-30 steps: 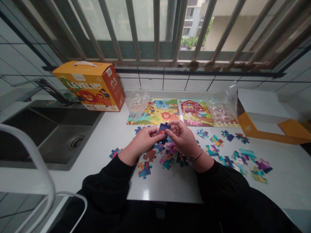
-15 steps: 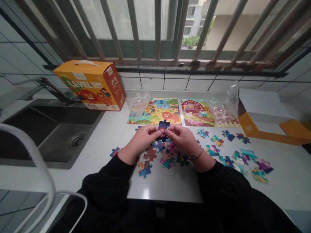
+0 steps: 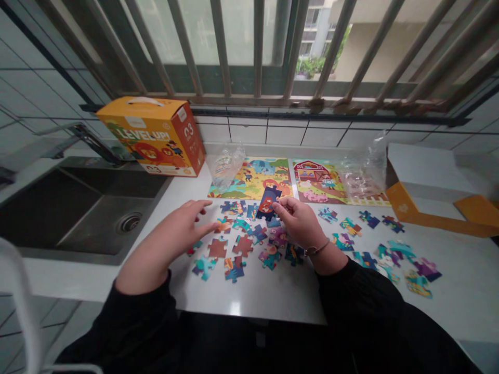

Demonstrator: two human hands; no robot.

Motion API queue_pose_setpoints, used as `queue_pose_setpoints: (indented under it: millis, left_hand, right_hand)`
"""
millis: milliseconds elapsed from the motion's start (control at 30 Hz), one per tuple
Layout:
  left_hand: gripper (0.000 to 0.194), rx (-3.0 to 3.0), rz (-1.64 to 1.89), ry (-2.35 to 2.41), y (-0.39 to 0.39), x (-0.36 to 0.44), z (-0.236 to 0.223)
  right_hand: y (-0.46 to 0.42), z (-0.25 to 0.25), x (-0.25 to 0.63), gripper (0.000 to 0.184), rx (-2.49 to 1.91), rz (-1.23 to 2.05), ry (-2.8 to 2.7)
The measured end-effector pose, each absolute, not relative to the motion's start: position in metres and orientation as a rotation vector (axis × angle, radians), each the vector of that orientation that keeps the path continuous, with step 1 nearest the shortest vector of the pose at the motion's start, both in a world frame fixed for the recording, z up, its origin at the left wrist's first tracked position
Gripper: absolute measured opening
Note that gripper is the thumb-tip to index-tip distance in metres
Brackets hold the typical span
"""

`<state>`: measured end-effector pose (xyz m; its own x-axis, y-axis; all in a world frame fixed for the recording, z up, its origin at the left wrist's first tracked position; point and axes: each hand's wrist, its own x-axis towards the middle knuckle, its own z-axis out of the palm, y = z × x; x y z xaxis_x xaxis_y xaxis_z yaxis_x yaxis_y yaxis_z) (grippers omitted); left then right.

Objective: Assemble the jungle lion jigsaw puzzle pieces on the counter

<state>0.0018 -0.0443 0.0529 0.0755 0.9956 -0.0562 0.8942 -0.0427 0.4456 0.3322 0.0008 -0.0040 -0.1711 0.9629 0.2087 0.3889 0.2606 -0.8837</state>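
Note:
My right hand (image 3: 300, 224) pinches a joined pair of dark blue puzzle pieces (image 3: 268, 202) and holds it upright above the white counter (image 3: 273, 291). My left hand (image 3: 175, 234) hovers lower left of it, fingers spread, its fingertips reaching toward an orange loose piece (image 3: 223, 226). Several loose puzzle pieces (image 3: 241, 244) lie scattered under and between both hands. More loose pieces (image 3: 390, 254) lie to the right. Two picture sheets, a jungle one (image 3: 253, 179) and a farm one (image 3: 317, 182), lie flat behind the pieces.
An orange puzzle box (image 3: 154, 135) stands at the back left beside a steel sink (image 3: 78, 213) with a tap. Clear plastic bags (image 3: 226, 165) rest on the sheets. An open orange-and-white box (image 3: 429, 187) sits at the right. A barred window runs along the back wall.
My left hand has let go of the joined pieces and moved down and left, opening over the loose pieces. The right hand keeps the joined pieces. The view shifted slightly left.

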Motion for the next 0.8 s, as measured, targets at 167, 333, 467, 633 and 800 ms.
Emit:
queue_pose_setpoints:
  millis: [167, 333, 467, 633, 800]
  left_hand:
    - [0.068, 1.91, -0.012, 1.913, -0.077, -0.054, 0.043]
    - [0.046, 1.962, -0.017, 1.937, -0.075, -0.052, 0.04]
    - [0.032, 1.968, 0.011, 1.869, -0.063, -0.047, 0.053]
    - [0.03, 1.925, 0.101, 1.665, -0.055, -0.016, 0.058]
    - [0.03, 1.957, 0.304, 1.432, -0.043, 0.044, 0.052]
  right_hand:
    - [-0.001, -0.006, 0.331, 0.048, -1.267, 0.893, -1.714]
    - [-0.003, -0.004, 0.33, 0.048, -1.264, 0.899, -1.701]
    - [-0.003, -0.001, 0.33, 0.048, -1.284, 0.923, -1.678]
    - [-0.002, -0.001, 0.33, 0.054, -1.217, 1.015, -1.599]
    - [0.001, -0.004, 0.331, 0.06, -1.162, 1.098, -1.508]
